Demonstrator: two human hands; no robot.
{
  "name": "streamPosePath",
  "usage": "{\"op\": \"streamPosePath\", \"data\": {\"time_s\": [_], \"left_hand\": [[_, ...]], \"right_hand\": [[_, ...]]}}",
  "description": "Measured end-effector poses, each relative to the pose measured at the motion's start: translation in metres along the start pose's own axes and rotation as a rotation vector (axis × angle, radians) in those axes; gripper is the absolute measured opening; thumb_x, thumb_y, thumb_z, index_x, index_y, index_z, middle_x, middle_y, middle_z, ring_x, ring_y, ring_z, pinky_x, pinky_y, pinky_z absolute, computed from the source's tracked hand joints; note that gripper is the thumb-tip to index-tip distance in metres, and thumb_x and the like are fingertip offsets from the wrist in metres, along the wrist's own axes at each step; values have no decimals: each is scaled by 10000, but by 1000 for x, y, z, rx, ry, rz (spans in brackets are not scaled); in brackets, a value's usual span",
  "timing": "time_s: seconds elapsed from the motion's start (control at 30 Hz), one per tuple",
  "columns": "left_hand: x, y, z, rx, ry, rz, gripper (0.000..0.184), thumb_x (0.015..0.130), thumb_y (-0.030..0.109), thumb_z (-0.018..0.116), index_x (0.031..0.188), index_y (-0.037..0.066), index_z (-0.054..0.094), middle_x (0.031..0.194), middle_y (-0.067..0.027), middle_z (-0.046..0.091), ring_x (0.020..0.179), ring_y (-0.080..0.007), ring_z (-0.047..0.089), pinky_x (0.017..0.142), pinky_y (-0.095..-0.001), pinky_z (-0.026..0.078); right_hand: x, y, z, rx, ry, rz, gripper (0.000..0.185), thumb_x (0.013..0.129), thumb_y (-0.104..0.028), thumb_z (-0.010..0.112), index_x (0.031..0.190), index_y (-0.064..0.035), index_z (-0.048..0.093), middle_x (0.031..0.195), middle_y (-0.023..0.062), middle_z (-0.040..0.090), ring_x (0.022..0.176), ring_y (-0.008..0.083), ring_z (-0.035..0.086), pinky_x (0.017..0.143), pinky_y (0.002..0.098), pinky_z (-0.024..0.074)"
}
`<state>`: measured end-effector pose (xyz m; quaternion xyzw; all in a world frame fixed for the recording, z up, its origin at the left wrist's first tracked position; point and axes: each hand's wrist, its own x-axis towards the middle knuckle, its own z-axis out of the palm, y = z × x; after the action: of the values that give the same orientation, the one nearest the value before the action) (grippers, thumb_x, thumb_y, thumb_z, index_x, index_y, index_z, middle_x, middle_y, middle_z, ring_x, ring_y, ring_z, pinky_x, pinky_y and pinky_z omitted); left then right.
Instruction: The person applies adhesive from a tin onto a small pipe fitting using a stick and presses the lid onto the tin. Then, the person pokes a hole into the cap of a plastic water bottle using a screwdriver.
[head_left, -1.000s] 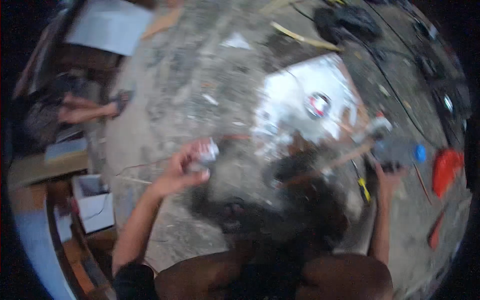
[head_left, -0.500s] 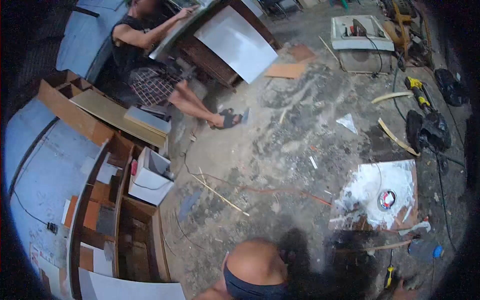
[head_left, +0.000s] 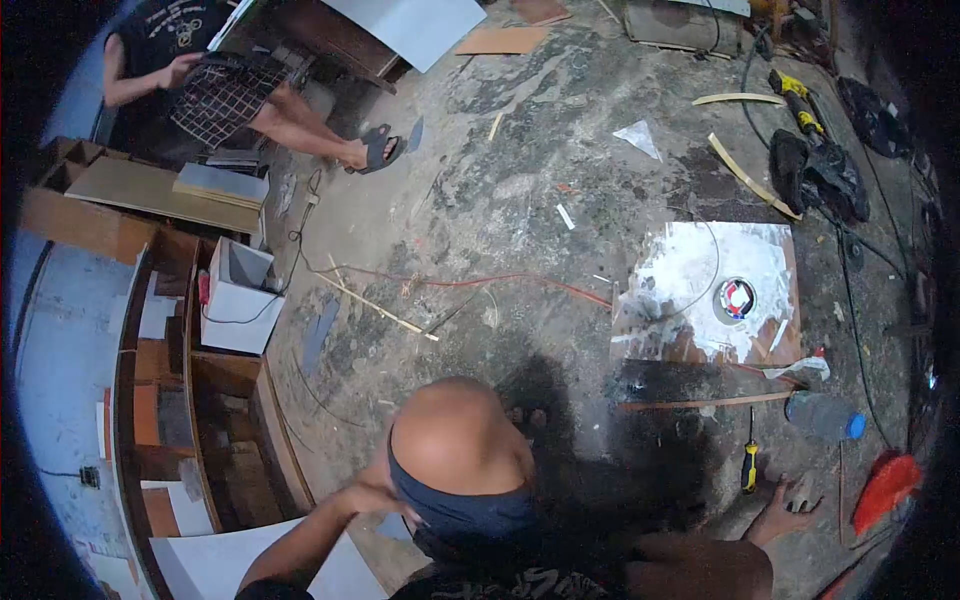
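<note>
My left hand (head_left: 378,494) rests against the side of my raised knee (head_left: 455,435), by the hem of the dark shorts; its fingers are partly hidden, and I cannot make out anything in it. On the floor at the lower right, my right hand (head_left: 788,514) has its fingers spread, holding nothing. Beside it lies a yellow and black screwdriver (head_left: 750,468), and above it a clear bottle with a blue cap (head_left: 820,415). A board smeared with white (head_left: 670,270) lies further up, with a small round container (head_left: 735,300) on it.
Another person in checked shorts (head_left: 225,100) sits at the upper left. Wooden shelving (head_left: 190,400) and a white box (head_left: 240,310) line the left side. A red cord (head_left: 470,283) crosses the floor. A red object (head_left: 885,490) and black bags (head_left: 820,180) are at the right.
The view swung toward the left and the other person, then partly back down. My left hand, earlier raised over the floor with a small whitish thing, is now at my knee.
</note>
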<state>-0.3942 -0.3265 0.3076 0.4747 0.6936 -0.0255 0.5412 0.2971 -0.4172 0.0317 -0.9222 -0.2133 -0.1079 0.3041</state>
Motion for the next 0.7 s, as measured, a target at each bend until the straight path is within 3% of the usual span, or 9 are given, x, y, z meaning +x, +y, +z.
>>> {"op": "streamPosePath", "data": {"time_s": [0.07,0.1,0.2,0.27,0.3,0.33,0.37,0.43,0.7], "left_hand": [[-13,-79,-68,-180,346,-62,1272,632,153,948,1578,13,109,1550,-205,355,1449,-302,317,1177,-489,275],[-22,-82,-105,-262,589,-67,1241,667,142,928,1581,10,99,1542,-216,364,1451,-316,323,1169,-516,287],[-24,-46,-182,593,1207,39,1139,718,146,904,1596,108,180,1537,-237,375,1430,-394,350,1172,-599,224],[-27,96,-132,569,1243,258,1179,666,188,931,1591,98,204,1577,-217,311,1451,-357,323,1194,-511,237],[-29,167,-107,562,1252,365,1201,641,210,945,1588,93,217,1597,-206,280,1461,-338,310,1205,-467,243],[-24,192,-93,584,1198,627,1220,631,255,951,1577,35,211,1593,-204,285,1465,-332,305,1204,-448,254],[-26,223,-73,589,1170,714,1245,605,276,946,1567,12,201,1618,-190,256,1485,-329,281,1230,-459,206],[-27,251,-52,671,1145,820,1276,596,328,948,1569,16,185,1621,-202,237,1490,-344,271,1232,-472,196],[-31,277,-28,770,1001,1090,1305,570,375,979,1543,-18,204,1574,-266,258,1482,-385,264,1203,-489,243]], "right_hand": [[4,7,4,38,48,-108,954,713,-443,903,1432,-3,455,1389,236,480,1225,416,515,964,516,511],[9,1,3,46,24,-59,956,712,-444,903,1431,0,457,1391,235,486,1227,411,520,969,515,509],[-2,-1,4,97,-21,89,952,711,-452,902,1427,1,468,1392,231,502,1231,397,529,975,509,507],[-1,-9,-10,166,-61,86,936,714,-462,897,1418,-6,482,1387,224,510,1231,388,531,971,503,510],[2,12,-3,40,-64,51,918,726,-470,887,1419,-21,487,1358,220,516,1206,390,534,976,494,504],[2,17,5,42,-43,29,909,727,-469,886,1415,-24,492,1345,221,520,1200,393,534,975,494,504],[0,20,9,41,-15,18,899,729,-467,886,1411,-27,497,1331,222,523,1193,396,535,975,494,503],[-4,54,24,-78,34,-52,855,730,-452,889,1379,-28,530,1297,221,532,1200,381,537,966,494,508],[-13,-1,7,122,28,-52,765,773,-364,874,1362,-15,532,1293,222,552,1150,365,579,931,484,531]]}}
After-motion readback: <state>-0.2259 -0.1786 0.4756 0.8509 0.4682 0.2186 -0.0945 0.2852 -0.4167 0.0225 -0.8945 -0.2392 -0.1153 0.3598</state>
